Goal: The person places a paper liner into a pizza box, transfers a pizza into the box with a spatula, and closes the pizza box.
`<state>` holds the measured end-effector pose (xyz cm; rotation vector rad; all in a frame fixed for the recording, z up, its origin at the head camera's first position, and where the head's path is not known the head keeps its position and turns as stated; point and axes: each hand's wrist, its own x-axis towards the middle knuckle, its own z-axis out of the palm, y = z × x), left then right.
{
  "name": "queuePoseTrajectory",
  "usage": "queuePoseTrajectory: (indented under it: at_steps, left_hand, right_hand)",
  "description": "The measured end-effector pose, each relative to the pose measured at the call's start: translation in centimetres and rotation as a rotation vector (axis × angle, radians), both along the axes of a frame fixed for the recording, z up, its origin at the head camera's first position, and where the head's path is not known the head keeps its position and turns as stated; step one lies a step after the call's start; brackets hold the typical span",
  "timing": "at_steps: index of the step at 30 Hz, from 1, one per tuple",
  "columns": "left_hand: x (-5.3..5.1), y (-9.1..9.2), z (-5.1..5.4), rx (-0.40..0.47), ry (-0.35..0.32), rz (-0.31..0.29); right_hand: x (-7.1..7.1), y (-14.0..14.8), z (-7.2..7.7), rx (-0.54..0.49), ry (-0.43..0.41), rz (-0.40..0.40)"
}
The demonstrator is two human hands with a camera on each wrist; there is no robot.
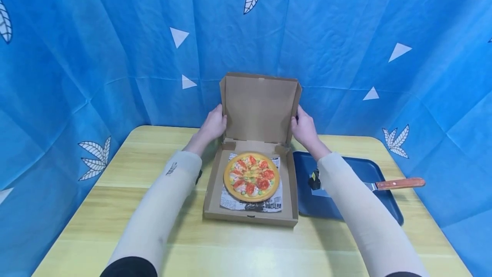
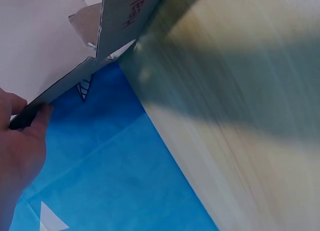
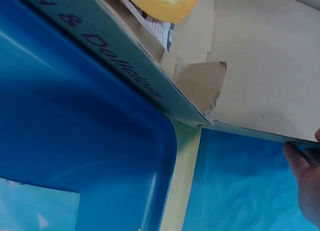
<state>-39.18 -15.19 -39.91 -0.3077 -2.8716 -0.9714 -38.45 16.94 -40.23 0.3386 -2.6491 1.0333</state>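
Observation:
A cardboard pizza box (image 1: 251, 220) stands on the table with its lid (image 1: 259, 108) raised upright. Inside it, a round pizza (image 1: 251, 177) with red and green toppings lies on printed newspaper-style paper (image 1: 230, 202). My left hand (image 1: 214, 123) grips the lid's left edge, and in the left wrist view the thumb and fingers (image 2: 42, 121) pinch the cardboard from both sides. On the opposite edge, my right hand (image 1: 304, 129) holds the lid the same way. The right wrist view shows that hand (image 3: 307, 181) at the frame's right border, partly cut off.
To the box's right lies a blue tray (image 1: 307, 198), partly under my right forearm. A pizza server with a wooden handle (image 1: 399, 184) rests across it, its blade partly hidden by the sleeve. Blue patterned cloth (image 1: 134, 46) hangs behind the wooden table (image 1: 96, 208).

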Motion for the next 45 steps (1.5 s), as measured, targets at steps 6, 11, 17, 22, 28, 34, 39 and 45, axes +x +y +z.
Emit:
queuePoseTrajectory:
  at_steps: [6,11,17,22,28,34,39,45]
  left_hand:
    - [0.9,-0.4,0.2,0.044,-0.033,-0.054]
    - [1.6,-0.7,0.6,0.069,-0.064,-0.066]
    - [2.4,-1.0,0.9,0.064,-0.041,-0.079]
    - [2.9,-1.2,1.2,0.055,-0.017,-0.081]
    - [3.4,-1.4,1.3,0.03,0.02,-0.1]
    - [3.9,-1.7,1.1,0.011,0.083,-0.127]
    - [4.5,-2.0,0.9,0.014,0.085,-0.133]
    - [5.2,-2.1,0.9,0.031,0.109,-0.153]
  right_hand:
    - [0.7,0.1,-0.1,-0.031,0.011,0.027]
    - [1.4,0.2,0.1,-0.026,0.041,0.036]
    - [2.4,0.4,0.2,-0.029,0.068,0.064]
    - [3.0,0.5,0.3,-0.039,0.078,0.087]
    - [3.9,0.8,0.1,-0.059,0.095,0.106]
    - [4.9,0.9,-0.3,-0.07,0.1,0.126]
    - [5.6,1.0,-0.6,-0.072,0.107,0.136]
    - [6.5,1.3,-0.7,-0.076,0.155,0.162]
